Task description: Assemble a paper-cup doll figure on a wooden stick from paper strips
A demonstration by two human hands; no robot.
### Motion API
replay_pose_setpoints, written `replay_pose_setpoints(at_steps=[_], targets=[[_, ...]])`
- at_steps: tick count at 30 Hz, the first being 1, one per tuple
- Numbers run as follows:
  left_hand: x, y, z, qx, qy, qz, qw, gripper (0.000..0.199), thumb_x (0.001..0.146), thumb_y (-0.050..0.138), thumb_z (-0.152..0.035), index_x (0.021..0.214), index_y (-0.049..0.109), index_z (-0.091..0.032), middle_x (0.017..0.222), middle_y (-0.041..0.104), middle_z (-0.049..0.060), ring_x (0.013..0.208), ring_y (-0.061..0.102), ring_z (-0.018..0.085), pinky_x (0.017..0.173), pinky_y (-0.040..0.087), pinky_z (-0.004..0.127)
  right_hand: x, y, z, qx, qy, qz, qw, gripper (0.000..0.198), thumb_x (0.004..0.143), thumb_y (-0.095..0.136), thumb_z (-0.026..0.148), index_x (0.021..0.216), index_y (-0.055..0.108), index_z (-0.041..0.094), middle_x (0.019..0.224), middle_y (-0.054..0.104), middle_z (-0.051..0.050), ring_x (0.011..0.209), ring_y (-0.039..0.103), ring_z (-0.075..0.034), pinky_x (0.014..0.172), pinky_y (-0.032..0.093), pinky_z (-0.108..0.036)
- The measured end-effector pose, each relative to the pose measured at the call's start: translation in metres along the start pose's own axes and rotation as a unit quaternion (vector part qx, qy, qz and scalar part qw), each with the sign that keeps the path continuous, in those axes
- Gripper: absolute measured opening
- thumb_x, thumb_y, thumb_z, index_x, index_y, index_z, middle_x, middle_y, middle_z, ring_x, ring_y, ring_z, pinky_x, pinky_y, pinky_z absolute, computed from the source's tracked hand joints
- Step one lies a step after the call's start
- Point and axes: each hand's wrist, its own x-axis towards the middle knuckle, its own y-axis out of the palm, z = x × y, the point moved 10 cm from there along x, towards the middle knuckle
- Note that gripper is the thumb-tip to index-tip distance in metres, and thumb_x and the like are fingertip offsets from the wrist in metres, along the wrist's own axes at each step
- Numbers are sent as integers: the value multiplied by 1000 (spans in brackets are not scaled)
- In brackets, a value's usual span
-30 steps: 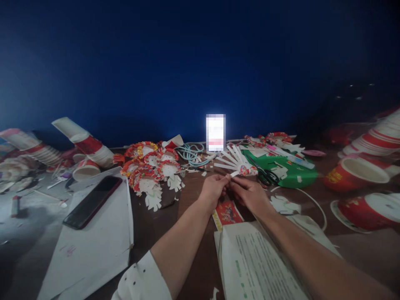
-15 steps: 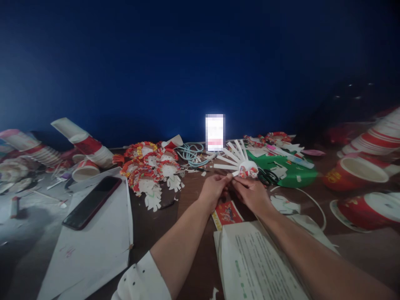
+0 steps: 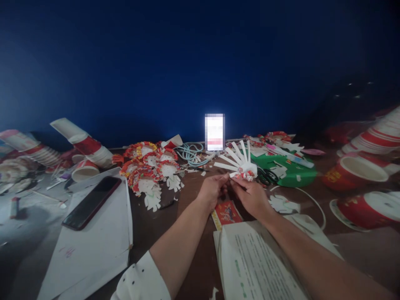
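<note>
A paper cup cut into strips (image 3: 249, 168) is held up over the middle of the table, its white strips fanned out to the upper left and its lower edge showing red-and-white folds. My right hand (image 3: 252, 195) is closed on its lower edge. Close beside it, my left hand (image 3: 214, 191) is pinched at the near end of a strip; the fingertips of both hands almost meet. Under the hands lies a red printed card (image 3: 227, 212). Black-handled scissors (image 3: 267, 176) rest just right of the cut cup.
Finished-looking red-and-white paper pieces (image 3: 150, 162) are heaped at left, near a phone (image 3: 92, 202) on white board. A coiled light-blue cable (image 3: 190, 153) lies behind. Green sheet (image 3: 296, 177), stacked paper cups (image 3: 371, 133) and a red cup (image 3: 353, 173) stand right. Printed papers (image 3: 256, 254) lie in front.
The cut paper cup has turned slightly in my hands, so its strips fan at a different angle and its white side shows more. Both hands stay in nearly the same place.
</note>
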Motion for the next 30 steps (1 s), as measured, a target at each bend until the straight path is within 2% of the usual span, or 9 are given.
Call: replay_pose_setpoints(at_steps=[4, 11, 18, 24, 30], targets=[[-2, 1, -5, 19, 13, -13, 1000, 36, 65, 87, -40, 70, 69, -10, 53, 51, -4, 45, 40, 2, 44, 29, 17, -1, -1, 2, -19, -21, -17, 999, 37, 88, 54, 39, 102, 81, 19, 105, 78, -14, 95, 74, -30, 90, 56, -41], [-4, -1, -9, 47, 22, -38, 998, 36, 65, 86, -39, 65, 64, -11, 50, 49, -5, 42, 38, 2, 43, 29, 17, -2, 2, 3, 22, 0, -9, 1000, 34, 87, 56, 37, 103, 79, 18, 105, 78, -12, 95, 73, -28, 90, 55, -39], [-6, 0, -9, 53, 11, -47, 997, 45, 67, 86, -45, 60, 54, -14, 47, 45, -6, 40, 36, 2, 42, 26, 18, -4, 4, -4, 56, 46, 0, 997, 33, 87, 57, 41, 97, 79, 19, 95, 79, -9, 91, 73, -28, 82, 55, -39], [-7, -2, -5, 60, -11, -59, 996, 43, 71, 82, -46, 64, 52, -16, 45, 43, -7, 37, 32, 2, 40, 19, 18, -5, 7, -1, 107, 57, 10, 993, 29, 86, 60, 44, 85, 79, 22, 70, 74, -4, 82, 71, -26, 65, 54, -32], [-8, -1, -7, 51, 1, -60, 997, 42, 72, 82, -43, 61, 52, -16, 46, 45, -7, 39, 34, 3, 41, 22, 18, -5, 11, -5, 133, 73, 23, 988, 29, 84, 63, 44, 83, 79, 20, 59, 68, -3, 75, 69, -25, 60, 51, -29]])
